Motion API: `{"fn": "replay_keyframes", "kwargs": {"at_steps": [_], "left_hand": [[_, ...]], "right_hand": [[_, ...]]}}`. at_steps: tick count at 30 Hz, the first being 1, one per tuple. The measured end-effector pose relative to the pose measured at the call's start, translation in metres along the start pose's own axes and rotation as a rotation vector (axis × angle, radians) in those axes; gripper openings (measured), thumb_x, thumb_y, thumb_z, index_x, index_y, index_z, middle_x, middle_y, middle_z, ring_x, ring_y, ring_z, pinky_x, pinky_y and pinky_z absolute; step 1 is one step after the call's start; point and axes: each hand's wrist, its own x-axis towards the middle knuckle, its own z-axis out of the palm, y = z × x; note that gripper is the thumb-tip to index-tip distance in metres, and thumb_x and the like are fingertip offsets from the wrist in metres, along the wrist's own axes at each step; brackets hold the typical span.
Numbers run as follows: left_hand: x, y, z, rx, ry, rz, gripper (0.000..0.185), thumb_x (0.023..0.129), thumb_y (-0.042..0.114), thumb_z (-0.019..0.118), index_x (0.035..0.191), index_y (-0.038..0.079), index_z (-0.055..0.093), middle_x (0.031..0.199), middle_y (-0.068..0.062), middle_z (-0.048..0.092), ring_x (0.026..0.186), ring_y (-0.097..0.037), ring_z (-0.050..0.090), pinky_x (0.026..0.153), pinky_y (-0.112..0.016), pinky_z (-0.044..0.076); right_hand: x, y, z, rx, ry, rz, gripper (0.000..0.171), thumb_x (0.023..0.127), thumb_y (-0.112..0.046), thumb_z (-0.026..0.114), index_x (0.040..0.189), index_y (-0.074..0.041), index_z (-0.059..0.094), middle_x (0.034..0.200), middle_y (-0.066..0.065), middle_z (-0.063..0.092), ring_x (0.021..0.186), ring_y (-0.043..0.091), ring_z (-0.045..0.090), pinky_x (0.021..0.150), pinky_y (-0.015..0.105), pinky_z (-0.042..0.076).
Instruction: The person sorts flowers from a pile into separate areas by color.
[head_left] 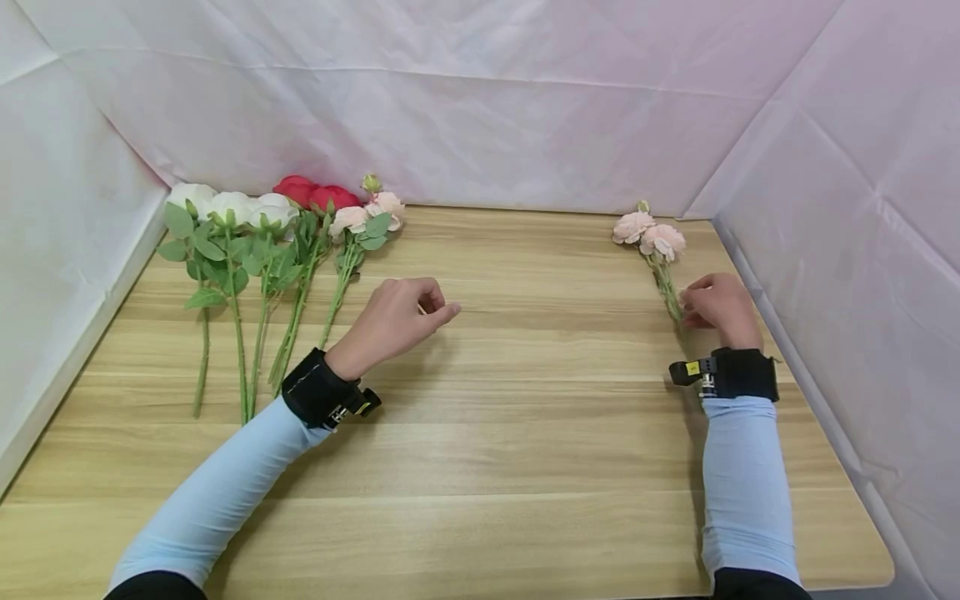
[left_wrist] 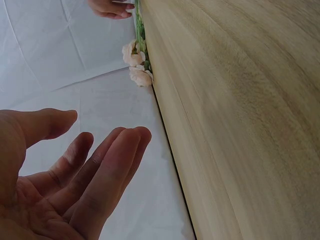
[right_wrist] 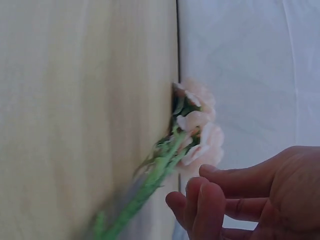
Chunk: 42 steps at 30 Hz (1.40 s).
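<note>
The right hand [head_left: 722, 309], at the right of the frame, is beside the stems of a pale pink spray [head_left: 663, 242]. Its fingers are bent with the thumb close above them; the right wrist view shows a gap to the stems, so it seems to grip nothing. The spray lies on the surface [head_left: 525, 450], blooms toward the back edge and stems toward the person, probably so that the stems are easy to reach. The left hand [head_left: 392, 323], left of centre, hovers with loosely bent fingers and the thumb apart, holding nothing.

At upper left, white flowers [head_left: 232, 206], red flowers [head_left: 335, 197] and pink flowers [head_left: 350, 221] lie in a row, heads away from the person, seemingly grouped by colour. The blooms look like fabric: the white and red ones full and rounded, the pink ones smaller and ruffled. Their green stems are thin and slightly knobbly. The surface has pale wood grain; creased white cloth [head_left: 480, 125] hangs behind.
</note>
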Motion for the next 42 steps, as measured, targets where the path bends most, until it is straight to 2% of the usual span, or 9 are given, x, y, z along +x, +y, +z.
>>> {"fn": "replay_keyframes", "kwargs": {"at_steps": [5,11,15,20,23,28,32,39,42], "left_hand": [[0.0,-0.001,0.001,0.005,-0.004,-0.007,0.028,0.099,0.038,0.069,0.082,0.017,0.069,0.078,0.001,0.073,0.072,-0.017,0.066,0.068,-0.032,0.047],[0.0,-0.002,0.001,0.009,-0.011,-0.01,0.026,0.099,0.038,0.069,0.084,0.016,0.071,0.079,0.001,0.074,0.069,-0.015,0.065,0.069,-0.032,0.047],[0.001,-0.002,0.0,0.004,-0.021,-0.011,0.025,0.099,0.038,0.069,0.088,0.016,0.075,0.08,0.001,0.075,0.065,-0.013,0.066,0.069,-0.032,0.048],[0.002,-0.002,0.0,0.027,-0.034,-0.02,0.025,0.099,0.04,0.068,0.094,0.016,0.077,0.086,0.001,0.078,0.076,-0.016,0.07,0.072,-0.035,0.051],[0.001,-0.002,0.001,0.037,-0.044,-0.032,0.026,0.099,0.041,0.068,0.095,0.017,0.077,0.087,0.001,0.077,0.078,-0.017,0.07,0.072,-0.035,0.051],[-0.001,-0.003,0.004,0.039,-0.057,-0.045,0.026,0.098,0.04,0.069,0.094,0.017,0.079,0.085,0.004,0.077,0.077,-0.015,0.068,0.071,-0.033,0.049],[0.001,-0.001,0.006,0.03,-0.057,-0.031,0.026,0.098,0.04,0.069,0.094,0.017,0.08,0.085,0.005,0.077,0.076,-0.014,0.067,0.07,-0.032,0.049],[0.001,-0.002,0.004,0.065,-0.052,-0.03,0.024,0.098,0.038,0.069,0.095,0.017,0.081,0.084,0.004,0.077,0.074,-0.014,0.067,0.066,-0.031,0.048],[0.003,-0.006,-0.001,0.135,-0.059,-0.064,0.028,0.097,0.04,0.07,0.097,0.015,0.081,0.088,0.0,0.078,0.076,-0.017,0.069,0.067,-0.033,0.052]], "right_hand": [[-0.009,-0.02,0.0,0.006,-0.001,-0.054,0.052,0.106,-0.032,0.053,0.137,0.009,0.05,0.122,0.029,0.063,0.069,0.008,0.07,0.07,0.031,0.064],[-0.022,-0.055,0.013,-0.055,0.011,-0.193,0.045,0.104,-0.032,0.06,0.128,0.005,0.057,0.113,0.028,0.069,0.065,0.014,0.072,0.064,0.033,0.062],[-0.034,-0.082,0.029,-0.105,0.022,-0.311,0.037,0.103,-0.031,0.063,0.121,0.001,0.061,0.106,0.027,0.072,0.06,0.013,0.071,0.058,0.029,0.058],[-0.054,-0.112,0.057,-0.159,0.007,-0.455,0.031,0.102,-0.031,0.065,0.116,-0.002,0.064,0.104,0.025,0.074,0.063,0.017,0.072,0.056,0.031,0.057],[-0.065,-0.125,0.077,-0.187,-0.023,-0.518,0.025,0.102,-0.027,0.066,0.113,-0.004,0.066,0.101,0.02,0.075,0.064,0.018,0.072,0.056,0.032,0.056],[-0.081,-0.137,0.113,-0.241,-0.115,-0.659,0.012,0.099,-0.013,0.066,0.106,-0.005,0.071,0.095,0.012,0.076,0.07,0.018,0.07,0.062,0.033,0.057],[-0.088,-0.141,0.135,-0.298,-0.169,-0.752,0.008,0.097,-0.009,0.068,0.099,-0.006,0.075,0.09,0.006,0.076,0.077,0.018,0.069,0.069,0.034,0.055],[-0.088,-0.143,0.149,-0.3,-0.164,-0.787,0.006,0.095,-0.009,0.07,0.095,-0.007,0.075,0.087,0.004,0.076,0.077,0.016,0.068,0.069,0.033,0.055],[-0.087,-0.141,0.148,-0.294,-0.154,-0.782,0.006,0.095,-0.008,0.069,0.094,-0.009,0.074,0.086,0.003,0.076,0.074,0.015,0.067,0.068,0.032,0.053]]}}
